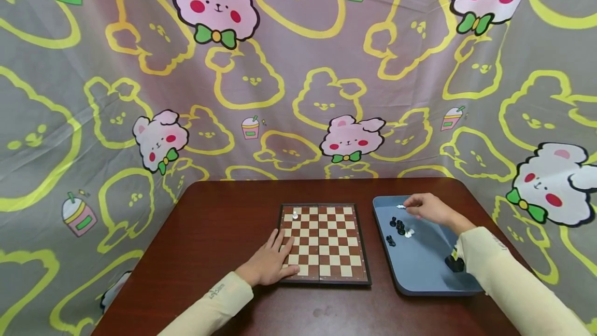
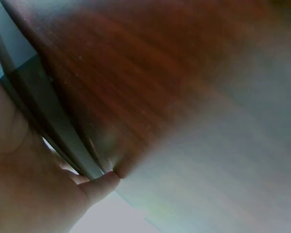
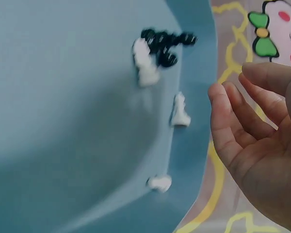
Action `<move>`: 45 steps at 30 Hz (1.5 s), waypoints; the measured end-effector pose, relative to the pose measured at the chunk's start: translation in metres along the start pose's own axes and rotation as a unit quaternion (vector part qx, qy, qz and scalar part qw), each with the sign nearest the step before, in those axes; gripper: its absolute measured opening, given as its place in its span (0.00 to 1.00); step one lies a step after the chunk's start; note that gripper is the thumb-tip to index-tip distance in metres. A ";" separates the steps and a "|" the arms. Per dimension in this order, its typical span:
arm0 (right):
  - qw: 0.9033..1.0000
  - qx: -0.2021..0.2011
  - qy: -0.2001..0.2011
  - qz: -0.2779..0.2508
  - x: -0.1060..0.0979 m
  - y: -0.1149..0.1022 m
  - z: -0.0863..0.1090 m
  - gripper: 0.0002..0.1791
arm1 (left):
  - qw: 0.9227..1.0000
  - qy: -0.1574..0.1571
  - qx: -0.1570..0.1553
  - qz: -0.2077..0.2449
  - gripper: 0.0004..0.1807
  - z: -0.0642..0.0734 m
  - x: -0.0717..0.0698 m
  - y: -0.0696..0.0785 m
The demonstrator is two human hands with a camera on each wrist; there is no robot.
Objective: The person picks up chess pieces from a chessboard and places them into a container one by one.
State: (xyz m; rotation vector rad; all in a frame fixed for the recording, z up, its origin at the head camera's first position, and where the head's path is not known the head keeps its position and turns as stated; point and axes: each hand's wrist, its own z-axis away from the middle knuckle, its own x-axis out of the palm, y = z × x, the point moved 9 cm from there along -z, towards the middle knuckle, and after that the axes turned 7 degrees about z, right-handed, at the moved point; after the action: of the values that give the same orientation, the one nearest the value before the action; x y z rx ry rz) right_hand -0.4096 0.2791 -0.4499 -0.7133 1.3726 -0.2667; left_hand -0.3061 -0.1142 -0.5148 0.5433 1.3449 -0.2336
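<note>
My left hand (image 1: 268, 262) lies with spread fingers on the left edge of a brown-and-cream chessboard (image 1: 318, 282). In the left wrist view, the thumb (image 2: 104, 187) touches the board's dark side (image 2: 53, 102). One white chess piece (image 1: 295, 215) stands near the board's far left corner. My right hand (image 1: 431, 209) hovers over the far part of a blue-grey tray (image 1: 429, 292), nearest to a white chess piece (image 1: 400, 206). Seen from the right wrist, its fingers are loosely bent, with nothing between them and the thumb. White pieces (image 3: 180, 110) and black pieces (image 3: 167, 43) lie in the tray.
Several black chess pieces (image 1: 400, 227) lie at the tray's left side, and another white piece (image 1: 409, 233) is beside them. A larger dark item (image 1: 454, 262) is partly hidden by the right sleeve. The brown table (image 1: 205, 232) is surrounded by a patterned cloth (image 1: 289, 92).
</note>
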 end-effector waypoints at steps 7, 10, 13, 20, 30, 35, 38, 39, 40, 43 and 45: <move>0.999 -0.025 -0.023 -0.013 0.010 -0.031 -0.009 0.14 | 1.000 -0.007 -0.004 0.005 0.47 0.000 -0.001 0.001; 0.999 -0.038 -0.031 -0.022 0.015 -0.045 -0.014 0.14 | 1.000 -0.006 -0.004 0.002 0.46 -0.001 -0.002 0.002; 0.998 -0.042 -0.033 -0.027 0.021 -0.056 -0.021 0.13 | 1.000 -0.005 -0.004 0.001 0.47 -0.001 -0.003 0.003; 0.998 -0.046 -0.031 -0.026 0.035 -0.080 -0.036 0.09 | 1.000 -0.006 -0.006 -0.002 0.47 -0.002 -0.004 0.003; 0.998 -0.044 -0.037 -0.032 0.064 -0.112 -0.056 0.11 | 1.000 -0.007 -0.008 -0.005 0.47 -0.002 -0.002 0.001; 0.996 -0.069 -0.040 -0.032 0.079 -0.133 -0.063 0.10 | 1.000 -0.004 -0.005 -0.005 0.47 -0.001 -0.002 0.000; 0.995 -0.083 -0.044 -0.030 0.088 -0.144 -0.067 0.10 | 1.000 -0.005 -0.005 -0.001 0.47 -0.001 -0.003 0.001; 0.995 -0.083 -0.045 -0.030 0.092 -0.147 -0.069 0.10 | 1.000 -0.005 -0.004 0.001 0.47 -0.001 -0.003 0.001; 0.995 -0.086 -0.045 -0.029 0.095 -0.150 -0.070 0.10 | 1.000 -0.005 -0.004 0.001 0.47 -0.001 -0.003 0.001; 0.995 -0.088 -0.045 -0.029 0.106 -0.157 -0.075 0.10 | 1.000 -0.005 -0.003 0.005 0.47 0.000 -0.003 0.001; 0.995 -0.085 -0.046 -0.031 0.112 -0.161 -0.078 0.10 | 1.000 -0.006 -0.004 0.005 0.48 0.000 -0.003 0.001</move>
State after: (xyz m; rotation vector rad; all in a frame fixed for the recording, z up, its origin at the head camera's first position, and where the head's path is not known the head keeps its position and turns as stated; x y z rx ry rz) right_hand -0.4242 0.0681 -0.4447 -0.9005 1.2976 -0.1642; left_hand -0.3061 -0.1136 -0.5116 0.5417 1.3313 -0.2222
